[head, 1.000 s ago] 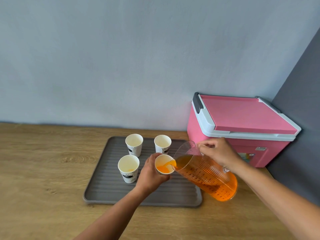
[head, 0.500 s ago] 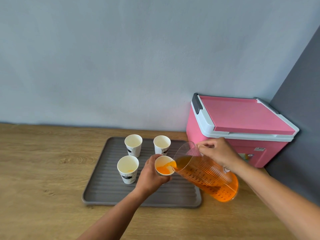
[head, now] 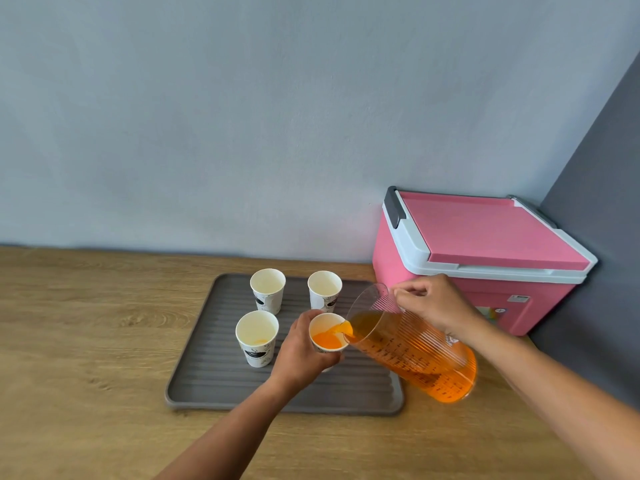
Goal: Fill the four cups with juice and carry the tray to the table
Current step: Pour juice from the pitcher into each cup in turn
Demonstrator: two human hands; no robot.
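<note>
The left hand grips a cup at the tray's three o'clock; the right hand holds the tilted jug, pouring juice in.

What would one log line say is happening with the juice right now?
step: pouring juice | left hand: holds cup | right hand: tilts jug | tray: three other cups not full

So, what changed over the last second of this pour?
Hardly anything moved. Juice keeps running from the pitcher into the held cup, whose level may be slightly higher. The left hand still grips that cup, the right hand still tilts the pitcher. The three other cups stand unmoved on the tray.
</note>
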